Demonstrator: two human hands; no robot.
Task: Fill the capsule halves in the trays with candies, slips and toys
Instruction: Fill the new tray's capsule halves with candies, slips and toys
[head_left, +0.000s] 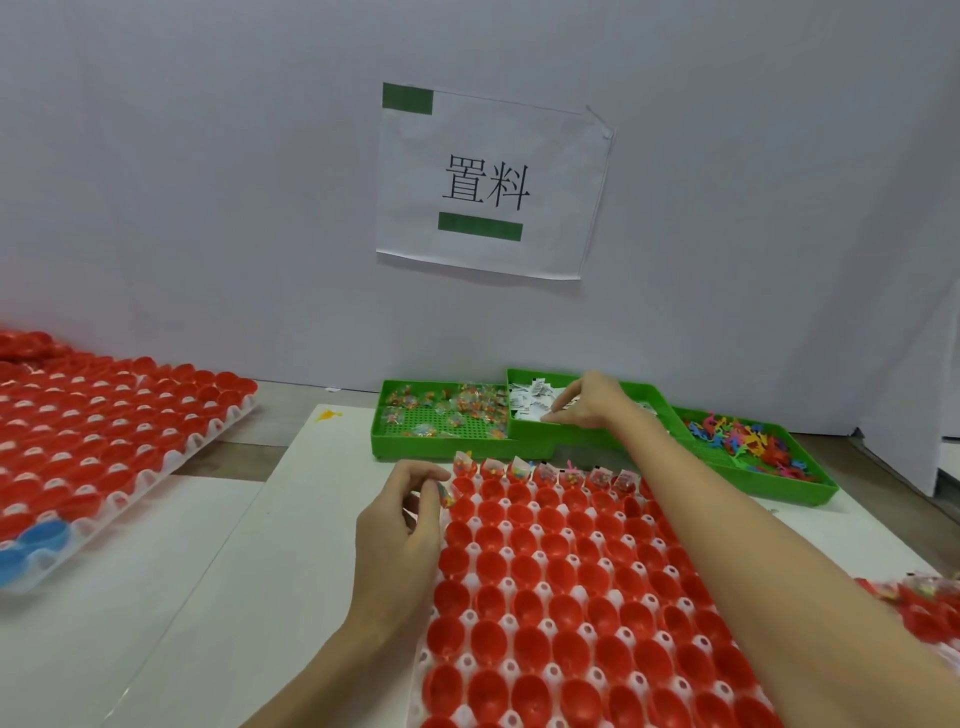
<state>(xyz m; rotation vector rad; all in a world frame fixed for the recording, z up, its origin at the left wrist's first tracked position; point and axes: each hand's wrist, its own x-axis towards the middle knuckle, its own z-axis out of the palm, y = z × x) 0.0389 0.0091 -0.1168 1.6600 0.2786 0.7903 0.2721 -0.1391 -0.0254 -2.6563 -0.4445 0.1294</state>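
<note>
A person's right hand (582, 402) reached into the middle green bin (535, 436), fingers pinching at paper slips (527, 400), while the left hand (402, 512) held a candy packet (448, 496) at the red capsule tray's (566, 587) far left corner.

Right hand (587, 402) fingers hidden among slips (530, 397); grasp unclear.
</note>
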